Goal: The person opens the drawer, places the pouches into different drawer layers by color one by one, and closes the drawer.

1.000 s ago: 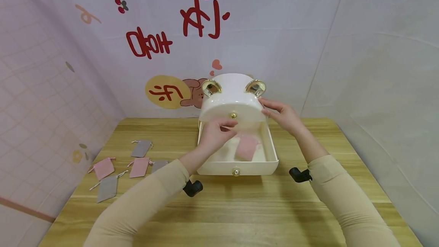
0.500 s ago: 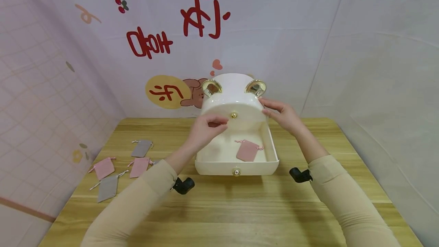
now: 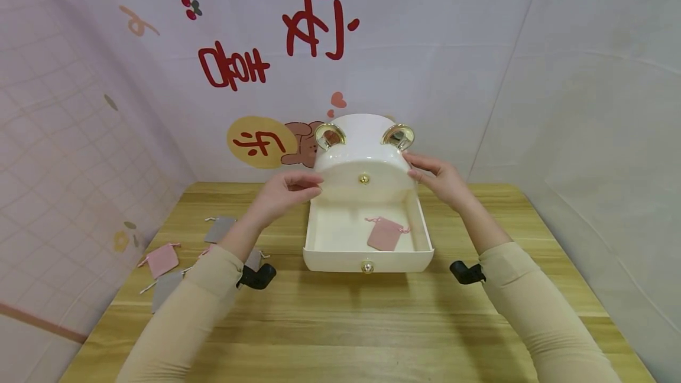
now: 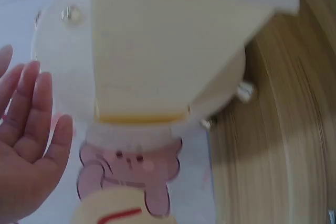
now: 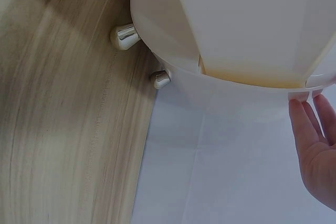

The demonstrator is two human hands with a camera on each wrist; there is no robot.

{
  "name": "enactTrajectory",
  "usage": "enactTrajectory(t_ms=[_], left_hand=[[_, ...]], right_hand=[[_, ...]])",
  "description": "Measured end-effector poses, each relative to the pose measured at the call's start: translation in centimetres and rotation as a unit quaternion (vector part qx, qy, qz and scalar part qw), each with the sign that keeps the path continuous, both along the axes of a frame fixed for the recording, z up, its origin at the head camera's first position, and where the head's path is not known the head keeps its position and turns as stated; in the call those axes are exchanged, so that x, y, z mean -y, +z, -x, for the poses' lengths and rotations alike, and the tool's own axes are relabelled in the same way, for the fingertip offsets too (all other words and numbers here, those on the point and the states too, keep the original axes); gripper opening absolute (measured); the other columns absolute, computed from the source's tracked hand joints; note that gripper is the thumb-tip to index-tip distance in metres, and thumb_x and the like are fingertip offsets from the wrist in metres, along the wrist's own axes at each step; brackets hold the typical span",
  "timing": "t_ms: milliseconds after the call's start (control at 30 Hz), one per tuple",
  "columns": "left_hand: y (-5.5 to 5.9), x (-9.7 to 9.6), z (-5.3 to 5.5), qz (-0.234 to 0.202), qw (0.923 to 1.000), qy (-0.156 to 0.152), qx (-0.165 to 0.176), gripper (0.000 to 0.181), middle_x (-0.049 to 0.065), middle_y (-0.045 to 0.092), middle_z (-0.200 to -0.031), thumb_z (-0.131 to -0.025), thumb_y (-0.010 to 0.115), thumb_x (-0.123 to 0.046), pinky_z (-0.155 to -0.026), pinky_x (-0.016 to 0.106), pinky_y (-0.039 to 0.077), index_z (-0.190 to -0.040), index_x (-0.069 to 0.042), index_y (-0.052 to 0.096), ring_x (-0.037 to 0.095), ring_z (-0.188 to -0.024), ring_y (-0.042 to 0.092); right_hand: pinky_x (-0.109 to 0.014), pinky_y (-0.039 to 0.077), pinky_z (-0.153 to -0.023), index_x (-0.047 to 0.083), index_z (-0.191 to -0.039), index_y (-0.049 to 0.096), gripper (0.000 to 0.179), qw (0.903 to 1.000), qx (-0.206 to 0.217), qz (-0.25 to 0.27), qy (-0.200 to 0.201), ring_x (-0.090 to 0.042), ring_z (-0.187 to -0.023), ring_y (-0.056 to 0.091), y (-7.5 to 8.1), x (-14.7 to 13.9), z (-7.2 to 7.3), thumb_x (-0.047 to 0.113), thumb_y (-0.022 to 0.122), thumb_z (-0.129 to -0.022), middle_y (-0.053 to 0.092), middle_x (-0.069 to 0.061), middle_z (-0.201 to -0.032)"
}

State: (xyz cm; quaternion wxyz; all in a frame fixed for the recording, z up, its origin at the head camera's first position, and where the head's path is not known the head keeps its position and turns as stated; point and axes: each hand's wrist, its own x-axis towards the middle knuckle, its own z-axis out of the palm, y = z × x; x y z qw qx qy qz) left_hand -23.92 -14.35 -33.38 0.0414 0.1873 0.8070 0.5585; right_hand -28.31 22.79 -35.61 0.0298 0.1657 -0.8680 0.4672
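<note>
A white drawer box [image 3: 362, 135] with two gold-rimmed ears stands at the back of the table. Its lower drawer [image 3: 340, 261] is pulled out, and a pink drawstring pouch [image 3: 385, 234] lies flat inside, toward the front right. My left hand [image 3: 282, 197] hovers left of the box holding nothing, its fingers loosely bent; the left wrist view shows its fingers [image 4: 39, 103] relaxed beside the box front. My right hand [image 3: 444, 182] rests its fingertips on the box's right side, below the ear. In the right wrist view those fingers [image 5: 302, 124] meet the box's edge.
Left on the wooden table [image 3: 351, 324] lie several pouches, among them a pink pouch [image 3: 162, 260], a grey pouch [image 3: 219, 229] and another grey pouch [image 3: 167, 289], some partly covered by my left forearm. A printed cloth [image 3: 425, 46] hangs close behind the box.
My left hand has moved left from over the drawer to outside the box. The pink pouch now lies flat in full view inside the drawer. My right hand stays in place.
</note>
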Motion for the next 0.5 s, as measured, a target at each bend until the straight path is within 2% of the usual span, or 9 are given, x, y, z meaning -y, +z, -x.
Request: enactTrajectory(t_ms=[200,500], left_hand=[[-1.6,3.8,1.0,0.002,0.9998,0.022,0.005,0.033,0.012,0.069,-0.112,-0.091,0.074,-0.019,-0.088,0.039,0.053,-0.119,-0.003,0.070,0.023,-0.099,0.063],[-4.1,8.9,1.4,0.021,0.9986,0.048,-0.006,0.035,0.018,0.069,-0.111,-0.095,0.070,-0.021,-0.083,0.025,0.054,-0.123,-0.001,0.067,0.016,-0.095,0.067]], right_hand=[[-0.056,0.030,-0.112,0.023,-0.143,0.056,0.048,1.0000,0.002,-0.001,0.002,-0.028,-0.142,0.034,0.0,0.0,0.0,0.036,0.065,-0.097,0.046,0.000,-0.151],[-0.055,0.031,-0.112,0.022,-0.142,0.057,0.048,1.0000,0.004,-0.004,-0.005,-0.028,-0.141,0.035,0.1,0.0,0.0,0.037,0.065,-0.097,0.046,-0.001,-0.151]])
